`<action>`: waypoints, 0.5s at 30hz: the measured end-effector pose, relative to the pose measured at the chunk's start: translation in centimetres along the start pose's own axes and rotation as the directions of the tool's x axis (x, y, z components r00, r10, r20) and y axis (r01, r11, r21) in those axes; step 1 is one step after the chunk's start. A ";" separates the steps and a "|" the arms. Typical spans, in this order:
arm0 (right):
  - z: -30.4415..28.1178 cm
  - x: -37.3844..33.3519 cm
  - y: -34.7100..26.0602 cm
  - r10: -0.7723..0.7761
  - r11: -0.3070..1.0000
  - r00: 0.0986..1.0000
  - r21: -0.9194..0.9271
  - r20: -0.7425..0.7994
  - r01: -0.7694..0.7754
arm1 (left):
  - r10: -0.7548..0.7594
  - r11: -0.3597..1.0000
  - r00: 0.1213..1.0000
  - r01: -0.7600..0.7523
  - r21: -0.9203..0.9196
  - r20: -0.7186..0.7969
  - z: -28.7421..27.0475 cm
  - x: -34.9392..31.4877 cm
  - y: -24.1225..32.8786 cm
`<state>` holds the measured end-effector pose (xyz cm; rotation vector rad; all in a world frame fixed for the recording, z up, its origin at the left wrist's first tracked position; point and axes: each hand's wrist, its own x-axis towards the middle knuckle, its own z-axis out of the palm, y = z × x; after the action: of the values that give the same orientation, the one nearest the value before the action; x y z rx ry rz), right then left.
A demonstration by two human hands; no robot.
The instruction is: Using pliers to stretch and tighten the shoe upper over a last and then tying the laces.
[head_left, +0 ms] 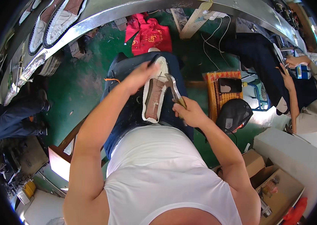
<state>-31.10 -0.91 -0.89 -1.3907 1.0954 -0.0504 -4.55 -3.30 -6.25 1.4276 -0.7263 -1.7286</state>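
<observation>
A shoe upper on its last (153, 98) lies bottom-up along my thighs, toe end away from me. Its underside shows a brown insole with a cream-white margin folded around it. My left hand (142, 78) is closed around the left side near the toe, where a dark edge shows beside the fingers. In my closed right hand (190, 113) is a pair of lasting pincers (172, 85). The curved metal jaws meet the right side of the white margin below the toe. Whether they pinch material I cannot make out.
Several similar shoes (59, 28) stand on the metal-edged bench (102, 18). Red cloth (151, 35) lies on the green floor ahead. At right are a bamboo seat (214, 90) with a phone (230, 85), a black bag (234, 114), cardboard boxes (254, 164) and a seated co-worker (308, 95).
</observation>
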 end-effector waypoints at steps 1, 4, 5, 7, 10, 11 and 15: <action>-1.1 -1.0 -0.7 0.017 0.999 1.000 -0.036 -0.005 -0.017 | 0.181 0.926 0.981 -0.192 0.326 0.064 2.2 -4.1 2.1; -2.4 -2.3 -3.0 0.066 0.984 0.990 -0.172 0.121 -0.045 | 0.361 0.604 0.913 -0.072 0.794 -0.192 2.3 -8.5 -0.7; -2.6 -1.8 -1.4 -0.037 0.981 0.984 -0.180 0.175 0.069 | 0.356 0.608 0.914 -0.068 0.791 -0.194 2.7 -9.2 -0.5; -3.1 -1.0 -2.8 0.021 0.978 0.960 -0.207 0.278 0.038 | 0.473 0.511 0.857 -0.077 0.856 -0.205 3.2 -10.1 -0.1; -3.6 -0.4 -4.8 0.011 0.937 0.935 -0.331 0.355 0.115 | 0.720 0.376 0.677 -0.197 0.905 -0.151 3.4 -9.7 -1.2; -3.8 -0.1 -5.5 -0.060 0.882 0.937 -0.421 0.344 0.211 | 0.720 0.378 0.677 -0.195 0.905 -0.154 3.5 -9.6 -1.4; -4.7 2.0 -9.2 0.192 0.765 0.880 -0.627 0.435 0.143 | 0.690 0.408 0.715 -0.257 0.876 -0.111 3.8 -9.5 -1.9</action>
<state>-27.89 -8.00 6.17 -1.8684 0.7187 0.7337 -7.89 5.53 -1.80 1.8468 -1.6142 -0.4481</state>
